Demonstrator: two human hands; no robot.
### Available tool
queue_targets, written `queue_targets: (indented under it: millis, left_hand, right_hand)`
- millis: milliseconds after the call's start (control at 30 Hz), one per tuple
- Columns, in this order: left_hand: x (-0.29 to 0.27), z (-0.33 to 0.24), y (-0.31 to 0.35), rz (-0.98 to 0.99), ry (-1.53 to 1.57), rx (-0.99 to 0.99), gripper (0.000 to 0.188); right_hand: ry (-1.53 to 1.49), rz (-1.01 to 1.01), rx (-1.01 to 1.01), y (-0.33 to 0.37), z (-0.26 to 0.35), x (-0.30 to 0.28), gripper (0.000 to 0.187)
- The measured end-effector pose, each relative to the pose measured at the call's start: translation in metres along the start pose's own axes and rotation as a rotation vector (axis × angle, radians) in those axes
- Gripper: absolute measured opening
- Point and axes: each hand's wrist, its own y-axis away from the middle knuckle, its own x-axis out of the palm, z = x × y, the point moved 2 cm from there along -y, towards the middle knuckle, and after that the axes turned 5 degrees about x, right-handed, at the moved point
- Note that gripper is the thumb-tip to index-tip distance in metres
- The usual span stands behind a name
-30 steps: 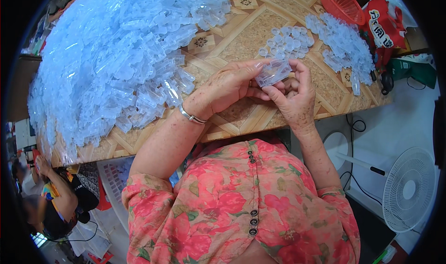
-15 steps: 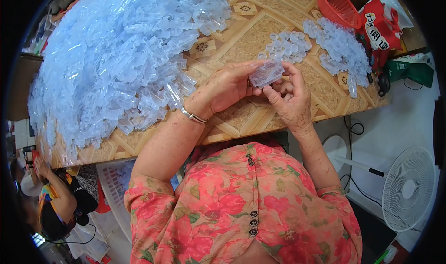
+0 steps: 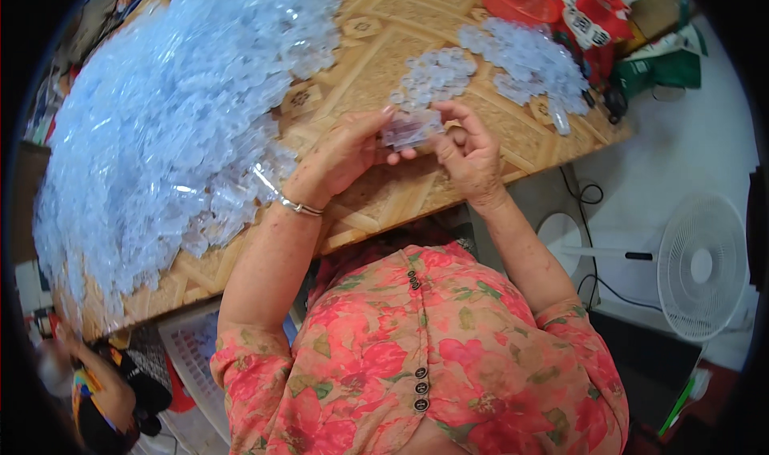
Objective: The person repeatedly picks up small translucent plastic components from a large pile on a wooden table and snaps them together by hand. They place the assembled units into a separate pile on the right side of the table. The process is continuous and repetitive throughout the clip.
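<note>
A clear plastic piece (image 3: 412,129), short and ridged, is held just above the table's near edge. My left hand (image 3: 352,150) grips its left end, thumb on top and fingertips underneath. At its right end my right hand (image 3: 473,155) pinches with thumb and bent fingers. Its exact kind is too blurred to tell. Just beyond the hands lies a small group of round clear plastic pieces (image 3: 439,74). A huge heap of clear, bluish plastic pieces (image 3: 176,110) spreads to the left of my left forearm.
A smaller pile of clear pieces (image 3: 529,58) lies at the right of the patterned table (image 3: 376,46). Behind it are a red plastic basket (image 3: 517,2) and a red bag (image 3: 593,18). A white fan (image 3: 701,267) stands at right; another person's arm (image 3: 100,375) shows at lower left.
The whole view has shifted, so the table and piles appear further left and slightly higher. Both hands still hold the clear piece, which is turned more level now.
</note>
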Motion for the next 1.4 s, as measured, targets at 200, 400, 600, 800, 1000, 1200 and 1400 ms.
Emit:
queue_targets:
  millis: [200,400,600,800,1000,1200,1400]
  left_hand:
    - [0.002,0.002,0.002,0.028,-0.082,-0.077,0.043]
    - [0.006,0.002,0.005,0.053,-0.113,-0.047,0.048]
    - [0.01,-0.005,0.005,0.13,-0.153,0.019,0.047]
    - [0.006,-0.013,0.007,-0.073,-0.317,0.095,0.042]
    - [-0.009,-0.068,-0.023,-0.401,-1.207,0.262,0.035]
    - [-0.05,-0.123,-0.072,-0.49,-2.286,0.125,0.041]
    - [-0.07,-0.125,-0.103,-0.398,-2.535,-0.194,0.038]
  right_hand:
    - [0.418,-0.059,-0.284,0.023,0.022,-0.002,0.047]
    - [0.552,-0.423,-0.027,0.022,0.009,-0.077,0.044]
    - [1.085,-0.607,-0.034,0.022,-0.016,-0.16,0.047]
    - [1.112,-0.6,0.167,0.013,-0.009,-0.148,0.053]
    - [1.076,-0.583,0.11,0.017,-0.021,-0.159,0.055]
    - [1.064,-0.548,0.152,0.017,-0.016,-0.154,0.052]
    - [1.021,-0.575,0.041,0.015,-0.025,-0.152,0.041]
